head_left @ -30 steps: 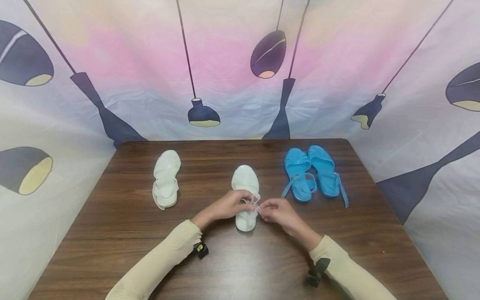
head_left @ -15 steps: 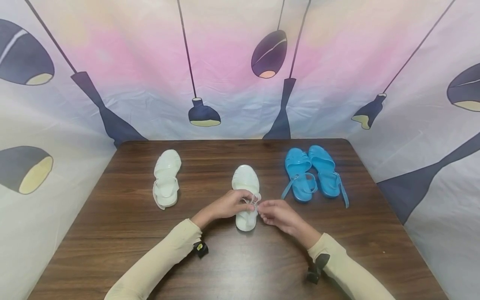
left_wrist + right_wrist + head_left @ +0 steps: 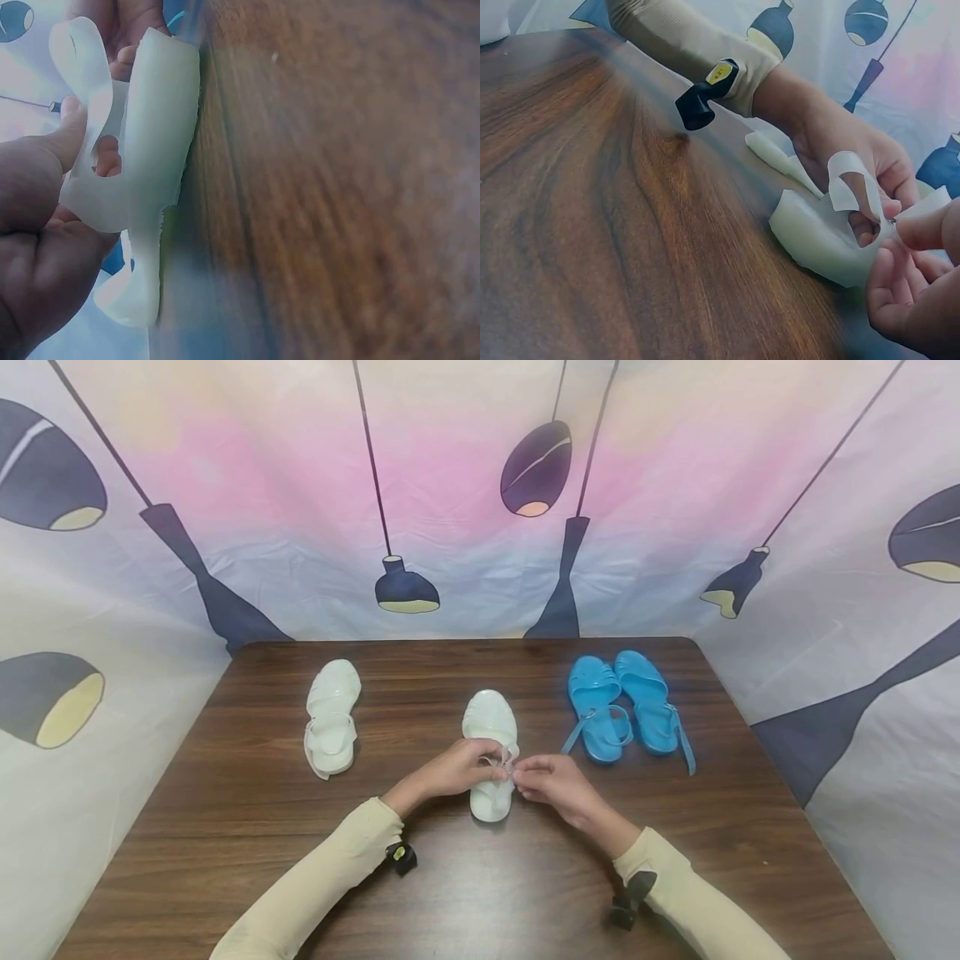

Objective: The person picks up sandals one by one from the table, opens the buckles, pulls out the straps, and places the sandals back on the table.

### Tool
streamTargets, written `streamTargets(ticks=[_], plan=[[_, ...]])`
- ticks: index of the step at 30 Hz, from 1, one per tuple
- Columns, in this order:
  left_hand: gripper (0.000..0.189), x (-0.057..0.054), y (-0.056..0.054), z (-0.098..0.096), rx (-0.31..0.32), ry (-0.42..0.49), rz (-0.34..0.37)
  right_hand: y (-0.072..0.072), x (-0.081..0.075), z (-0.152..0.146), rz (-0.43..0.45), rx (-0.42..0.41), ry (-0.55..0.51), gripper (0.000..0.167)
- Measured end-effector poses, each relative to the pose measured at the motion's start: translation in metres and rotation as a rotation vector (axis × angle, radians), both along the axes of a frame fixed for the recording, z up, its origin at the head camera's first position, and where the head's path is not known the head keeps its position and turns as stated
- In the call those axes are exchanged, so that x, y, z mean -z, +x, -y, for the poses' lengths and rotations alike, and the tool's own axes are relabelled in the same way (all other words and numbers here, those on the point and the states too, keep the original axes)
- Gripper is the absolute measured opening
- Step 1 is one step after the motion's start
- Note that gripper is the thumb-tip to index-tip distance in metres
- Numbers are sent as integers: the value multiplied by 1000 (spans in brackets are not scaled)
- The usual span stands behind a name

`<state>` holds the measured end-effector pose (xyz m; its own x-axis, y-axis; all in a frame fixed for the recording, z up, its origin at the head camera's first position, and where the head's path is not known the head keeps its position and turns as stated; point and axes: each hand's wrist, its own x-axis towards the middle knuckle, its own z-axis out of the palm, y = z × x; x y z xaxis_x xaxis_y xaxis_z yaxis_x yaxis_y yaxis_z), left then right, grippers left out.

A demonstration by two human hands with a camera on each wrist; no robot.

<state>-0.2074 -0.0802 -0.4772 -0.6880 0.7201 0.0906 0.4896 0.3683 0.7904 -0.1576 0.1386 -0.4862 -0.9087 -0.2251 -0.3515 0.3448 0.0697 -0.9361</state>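
Observation:
A white jelly sandal lies toe-away on the table in front of me. My left hand reaches over it from the left and pinches its strap near the buckle. From the right, my right hand pinches the strap's end beside the buckle, thumb against fingers. In the left wrist view the sandal's heel stands close by, with the strap looped above it. The right wrist view has both hands meeting at the strap; the buckle itself is mostly covered by fingers.
A second white sandal lies at the left of the brown wooden table. At the right lie two blue sandals, one with its strap hanging out and another beside it. A printed curtain encloses the table.
Both hands stay at the sandal's strap. My right hand's fingers shift slightly at the buckle; the sandals keep their places.

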Motion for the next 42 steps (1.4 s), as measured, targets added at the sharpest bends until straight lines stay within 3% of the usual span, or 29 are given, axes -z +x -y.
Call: streamTargets(ticks=[11, 18, 27, 42], plan=[[17, -2, 1, 0, 6, 1, -5, 5, -1, 1, -25, 49, -126, 32], [14, 0, 0, 0, 6, 9, -9, 3, -1, 1, -62, 53, -78, 32], [21, 1, 0, 1, 25, 27, -5, 5, 4, 0, -51, -7, -6, 28], [18, -1, -1, 0, 16, 0, -28, 4, 3, 4, -20, 105, -56, 28]])
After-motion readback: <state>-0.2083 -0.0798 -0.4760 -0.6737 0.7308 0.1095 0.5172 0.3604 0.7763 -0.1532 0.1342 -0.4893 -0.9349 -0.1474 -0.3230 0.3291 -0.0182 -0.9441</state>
